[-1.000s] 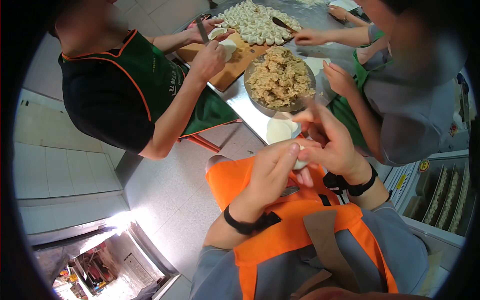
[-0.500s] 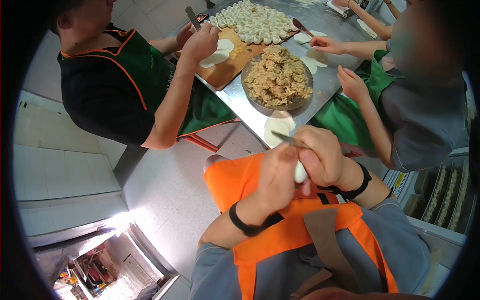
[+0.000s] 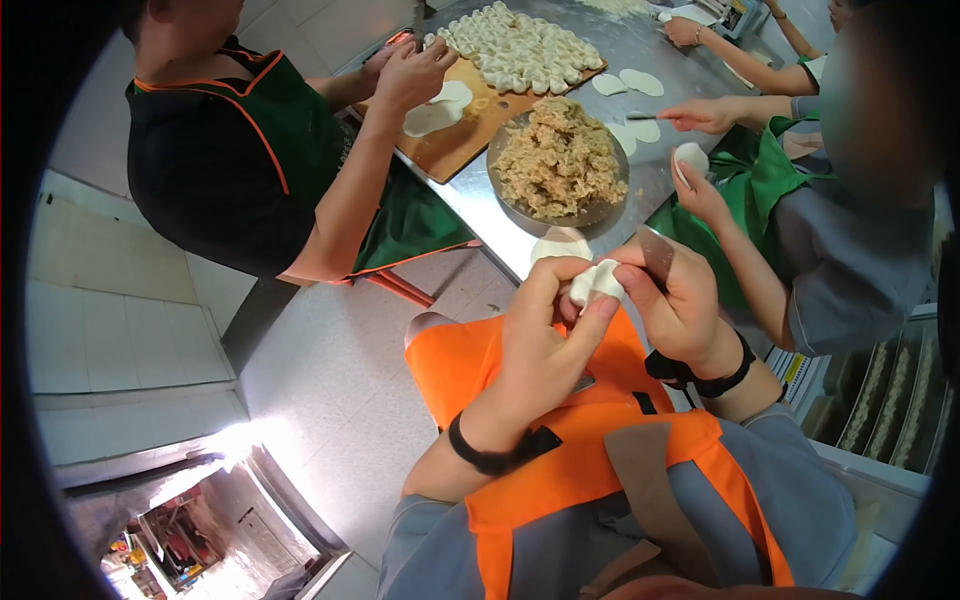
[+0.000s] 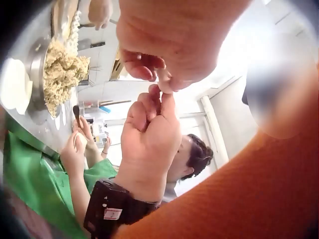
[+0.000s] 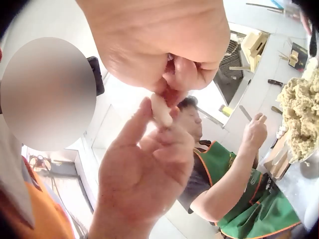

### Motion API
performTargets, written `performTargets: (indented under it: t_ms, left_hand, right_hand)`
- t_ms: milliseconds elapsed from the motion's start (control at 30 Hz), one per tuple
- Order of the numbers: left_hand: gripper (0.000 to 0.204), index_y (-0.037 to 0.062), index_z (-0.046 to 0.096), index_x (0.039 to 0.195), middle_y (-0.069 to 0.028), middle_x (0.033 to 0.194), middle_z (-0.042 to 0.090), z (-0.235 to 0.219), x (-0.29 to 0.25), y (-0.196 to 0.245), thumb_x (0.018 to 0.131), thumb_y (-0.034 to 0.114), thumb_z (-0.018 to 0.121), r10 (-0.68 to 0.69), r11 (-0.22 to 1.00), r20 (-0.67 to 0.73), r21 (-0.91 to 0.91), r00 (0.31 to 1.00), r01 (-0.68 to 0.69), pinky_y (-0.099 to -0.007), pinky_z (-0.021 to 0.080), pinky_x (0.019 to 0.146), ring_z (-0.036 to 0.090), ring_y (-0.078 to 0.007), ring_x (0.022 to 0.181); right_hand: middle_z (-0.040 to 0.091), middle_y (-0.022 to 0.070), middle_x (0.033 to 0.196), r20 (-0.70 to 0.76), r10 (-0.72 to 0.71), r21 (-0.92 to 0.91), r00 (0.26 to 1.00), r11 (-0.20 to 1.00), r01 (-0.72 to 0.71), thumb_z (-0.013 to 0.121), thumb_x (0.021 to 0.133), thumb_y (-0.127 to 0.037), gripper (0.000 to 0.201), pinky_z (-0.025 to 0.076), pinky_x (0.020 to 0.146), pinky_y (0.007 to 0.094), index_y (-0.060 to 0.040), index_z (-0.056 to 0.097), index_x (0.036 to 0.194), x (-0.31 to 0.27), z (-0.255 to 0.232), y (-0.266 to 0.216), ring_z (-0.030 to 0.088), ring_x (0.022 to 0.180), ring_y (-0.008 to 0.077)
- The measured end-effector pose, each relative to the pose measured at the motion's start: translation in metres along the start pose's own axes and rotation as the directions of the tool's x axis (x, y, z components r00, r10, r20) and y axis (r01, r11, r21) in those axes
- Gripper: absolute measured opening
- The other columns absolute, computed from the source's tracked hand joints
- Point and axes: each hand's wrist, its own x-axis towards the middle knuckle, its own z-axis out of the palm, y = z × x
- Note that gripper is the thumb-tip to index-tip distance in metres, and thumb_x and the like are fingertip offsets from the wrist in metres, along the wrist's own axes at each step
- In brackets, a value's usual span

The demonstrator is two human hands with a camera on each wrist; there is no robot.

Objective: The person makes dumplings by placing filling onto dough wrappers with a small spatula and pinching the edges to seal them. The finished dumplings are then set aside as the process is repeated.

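In the head view, a white dumpling [image 3: 597, 282] is held up in front of the orange apron between both hands. My left hand [image 3: 540, 345] pinches it with thumb and fingers on the near left side. The right hand [image 3: 680, 310] has its thumb at the dumpling's right edge and its other fingers curled. A thin metal filling spatula [image 3: 655, 253] sticks up from those fingers, its handle hidden in the palm. The right wrist view shows the pale folded dough [image 5: 160, 110] between both sets of fingertips. Just beyond the hands lie round dough wrappers [image 3: 560, 243] on the table corner.
A bowl [image 3: 497, 200] heaped with filling stands beyond the hands. Behind it are a wooden board [image 3: 465, 145] and many finished dumplings [image 3: 520, 50]. A person in a green apron [image 3: 265, 130] works at left; another person at right holds a wrapper [image 3: 690, 160].
The hands were closed together over the dumpling with the spatula blade pointing left; now they have parted slightly, the dumpling shows between fingertips and the blade points up.
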Motion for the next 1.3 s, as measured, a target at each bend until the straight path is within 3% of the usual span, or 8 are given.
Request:
performTargets:
  t_ms: [167,400,600,667,700,800,1000,1300]
  left_hand:
    - [0.031,0.0013,0.056,0.113,-0.0075,0.092,0.062,0.005,-0.003,0.009,0.086,0.005,0.071,0.331,0.876,-0.201,0.427,0.922,-0.222,-0.0278,0.053,0.066,0.067,-0.017,0.079]
    - [0.02,0.0028,0.058,0.103,-0.0152,0.071,0.063,-0.008,0.004,-0.004,0.085,0.003,0.066,0.531,0.623,-0.003,0.679,0.847,-0.388,-0.0386,0.05,0.058,0.064,-0.0304,0.06]
    - [0.01,0.0023,0.053,0.104,-0.0106,0.07,0.064,-0.016,0.006,-0.012,0.096,0.006,0.057,0.319,0.835,-0.1,0.5,0.942,-0.23,-0.0332,0.051,0.056,0.065,-0.0201,0.059]
    - [0.014,0.0004,0.049,0.111,-0.0081,0.072,0.063,-0.018,0.012,0.004,0.099,0.007,0.051,0.026,0.987,-0.126,0.158,0.992,-0.006,-0.0305,0.052,0.058,0.064,-0.0156,0.062]
    - [0.016,-0.0005,0.048,0.115,-0.0068,0.073,0.063,-0.021,0.017,0.009,0.101,0.008,0.048,-0.119,0.993,-0.097,-0.022,0.988,0.117,-0.0291,0.052,0.059,0.064,-0.0133,0.064]
    - [0.024,-0.0013,0.043,0.124,-0.0076,0.079,0.06,-0.034,0.033,-0.009,0.101,0.005,0.047,-0.079,0.974,-0.063,-0.217,0.995,0.063,-0.0282,0.051,0.057,0.062,-0.0121,0.066]
    - [0.015,-0.003,0.056,0.106,-0.0121,0.081,0.061,-0.06,0.051,-0.062,0.096,0.009,0.056,-0.298,0.93,-0.092,0.194,0.95,0.311,-0.0307,0.052,0.066,0.064,-0.02,0.071]
    - [0.034,-0.001,0.051,0.113,-0.0234,0.111,0.054,-0.049,0.058,-0.109,0.085,0.01,0.067,-0.236,0.741,-0.011,0.645,0.972,0.187,-0.0483,0.052,0.08,0.061,-0.0425,0.094]
  right_hand:
    - [0.062,0.0125,0.085,-0.05,0.097,0.176,0.994,0.981,-0.087,0.057,0.09,0.004,0.014,0.047,0.066,0.0293,0.0026,0.064,0.102,-0.005,0.01,0.018,0.062,0.074,0.0222]
    - [0.064,0.0099,0.086,0.051,0.153,0.141,0.987,0.977,-0.158,0.058,0.09,0.003,0.013,0.047,0.062,0.0269,0.0026,0.064,0.102,-0.003,0.011,0.013,0.061,0.069,0.0162]
    - [0.065,0.0057,0.083,0.241,0.162,0.094,0.957,0.978,-0.189,0.064,0.089,-0.002,0.013,0.047,0.062,0.0243,0.0015,0.065,0.101,0.017,0.008,0.021,0.061,0.07,0.0115]
    - [0.065,0.0048,0.082,0.32,0.133,-0.028,0.938,0.991,-0.131,0.065,0.089,-0.004,0.013,0.047,0.063,0.0237,0.0011,0.065,0.1,0.041,-0.002,0.012,0.062,0.07,0.0113]
    - [0.065,0.0048,0.083,0.346,0.359,-0.015,0.867,0.926,-0.377,0.066,0.088,-0.004,0.01,0.048,0.066,0.0241,0.0004,0.067,0.097,0.053,-0.005,0.003,0.061,0.072,0.0108]
    - [0.056,0.0024,0.068,0.231,0.234,-0.056,0.945,0.972,-0.227,0.064,0.089,-0.012,0.014,0.041,0.057,0.0278,0.0016,0.065,0.089,0.092,-0.01,0.03,0.051,0.062,0.0079]
    - [0.066,0.0072,0.075,0.236,0.342,-0.53,0.909,0.83,-0.175,0.068,0.085,-0.023,0.02,0.048,0.065,0.031,-0.0045,0.071,0.093,0.226,-0.052,0.103,0.059,0.07,0.0137]
    - [0.068,0.0144,0.077,0.486,0.285,-0.564,0.826,0.824,0.048,0.07,0.078,-0.019,0.017,0.049,0.065,0.0392,-0.0034,0.069,0.084,0.282,-0.016,0.287,0.065,0.072,0.0282]
